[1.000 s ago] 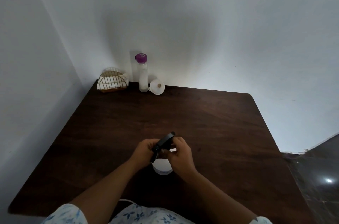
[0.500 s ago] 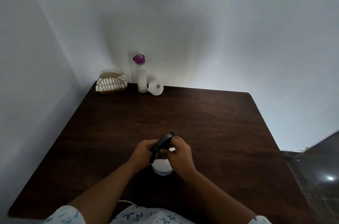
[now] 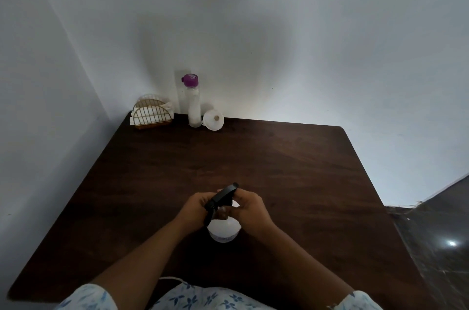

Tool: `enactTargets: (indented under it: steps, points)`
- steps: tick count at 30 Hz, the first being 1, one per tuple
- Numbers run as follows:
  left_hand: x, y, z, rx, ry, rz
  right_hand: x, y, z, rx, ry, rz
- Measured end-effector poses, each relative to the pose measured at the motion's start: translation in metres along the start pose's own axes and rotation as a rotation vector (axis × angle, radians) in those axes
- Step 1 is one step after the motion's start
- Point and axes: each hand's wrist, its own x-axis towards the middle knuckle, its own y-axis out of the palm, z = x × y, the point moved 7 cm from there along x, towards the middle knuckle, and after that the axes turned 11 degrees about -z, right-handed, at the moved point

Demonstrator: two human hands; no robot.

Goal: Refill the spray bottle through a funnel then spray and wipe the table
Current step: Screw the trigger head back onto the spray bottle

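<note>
We see the spray bottle (image 3: 223, 231) standing upright on the table (image 3: 291, 170), close to the near edge and about midway across, right in front of us. Its body is round, pale and cloudy white, with faint marks low on the side that we cannot read; only the lower part shows beneath our hands. On top sits a black head (image 3: 223, 195), its nozzle tilted up and away to the right, its trigger hanging down on the left. Our left hand (image 3: 194, 210) curls its fingers round the head from the left, and our right hand (image 3: 251, 210) curls round the neck from the right, thumb at the collar, so both grip the top of the spray bottle. We cannot tell whether the head is tight or loose. The table is dark brown wood. Its left edge runs along the left wall, its far edge meets the back wall, and its right edge is open to a dark tiled floor (image 3: 436, 238). At the far left corner stand a napkin holder (image 3: 152, 116), a bottle (image 3: 194, 106) with a purple cap, and a white funnel (image 3: 213, 119) lying tipped just beside it. A wide stretch of wood lies between that group and our hands, and another runs from the spray bottle to the right edge.
</note>
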Motion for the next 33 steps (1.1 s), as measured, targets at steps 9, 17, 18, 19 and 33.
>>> enactTargets:
  steps: [9,17,18,19,33]
  points:
    - [-0.007,0.000,-0.001,0.001,0.035,-0.035,-0.013,-0.002,0.005,-0.153,-0.009,-0.226]
    - [-0.007,0.003,0.003,-0.007,0.040,0.004,-0.017,-0.002,0.004,-0.148,-0.021,-0.199]
    - [-0.007,0.004,0.004,0.000,0.051,0.016,-0.016,-0.004,0.004,-0.158,-0.027,-0.187]
    - [-0.007,0.003,0.007,0.014,0.049,0.021,-0.015,-0.005,0.005,-0.158,-0.028,-0.190]
    - [-0.014,0.027,0.034,0.082,-0.070,0.046,-0.026,-0.013,-0.002,0.081,0.020,-0.254]
